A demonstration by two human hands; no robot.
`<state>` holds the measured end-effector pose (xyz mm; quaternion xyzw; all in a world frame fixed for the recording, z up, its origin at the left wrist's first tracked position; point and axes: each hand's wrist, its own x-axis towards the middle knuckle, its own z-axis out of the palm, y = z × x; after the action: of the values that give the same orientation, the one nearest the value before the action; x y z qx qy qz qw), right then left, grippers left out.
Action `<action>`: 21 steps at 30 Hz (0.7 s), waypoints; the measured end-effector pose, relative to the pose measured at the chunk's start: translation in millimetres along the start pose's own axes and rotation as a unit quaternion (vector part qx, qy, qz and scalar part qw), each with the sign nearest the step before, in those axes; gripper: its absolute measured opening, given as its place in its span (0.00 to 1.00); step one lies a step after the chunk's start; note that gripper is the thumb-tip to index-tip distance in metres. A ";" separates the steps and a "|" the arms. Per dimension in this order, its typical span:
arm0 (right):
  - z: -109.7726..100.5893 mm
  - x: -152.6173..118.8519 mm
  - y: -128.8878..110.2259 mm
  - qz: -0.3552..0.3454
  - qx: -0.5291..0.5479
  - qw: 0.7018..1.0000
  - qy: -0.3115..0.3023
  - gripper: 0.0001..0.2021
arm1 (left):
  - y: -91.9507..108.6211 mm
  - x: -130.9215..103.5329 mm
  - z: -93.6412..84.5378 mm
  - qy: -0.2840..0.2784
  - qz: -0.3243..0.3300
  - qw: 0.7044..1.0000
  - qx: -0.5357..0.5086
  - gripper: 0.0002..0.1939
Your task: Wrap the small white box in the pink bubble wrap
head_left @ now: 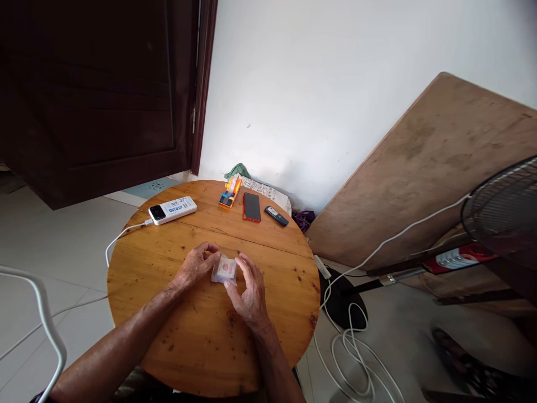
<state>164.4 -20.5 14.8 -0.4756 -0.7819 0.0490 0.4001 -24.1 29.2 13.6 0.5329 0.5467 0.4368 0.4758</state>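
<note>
A small packet in clear, crinkled wrapping with pinkish print is between my two hands, over the near middle of the round wooden table. My left hand pinches the packet's upper left corner between thumb and fingertips. On the other side, my right hand has its thumb at the lower right corner and its fingers at the upper right edge, so it grips the packet too.
A white power bank with a cable lies at the table's back left. An orange tape dispenser, a red-edged phone and a dark remote lie along the back. A fan and coiled cable are at the right.
</note>
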 end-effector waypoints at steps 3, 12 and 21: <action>-2.4 -0.3 0.4 0.007 0.005 1.000 0.005 0.26 | 0.4 0.6 -1.1 0.013 0.004 1.000 0.009 0.19; -5.5 0.8 -3.4 -0.006 -0.025 0.999 -0.043 0.20 | 3.6 -3.4 3.5 -0.059 0.007 0.998 -0.021 0.17; -5.3 -0.9 0.6 0.002 -0.021 1.000 -0.013 0.25 | 3.0 -3.2 4.0 -0.058 0.005 0.998 -0.017 0.17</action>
<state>168.6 -22.5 17.5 -0.4846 -0.7871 0.0392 0.3795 -19.7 26.0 16.0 0.5520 0.5077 0.4172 0.5133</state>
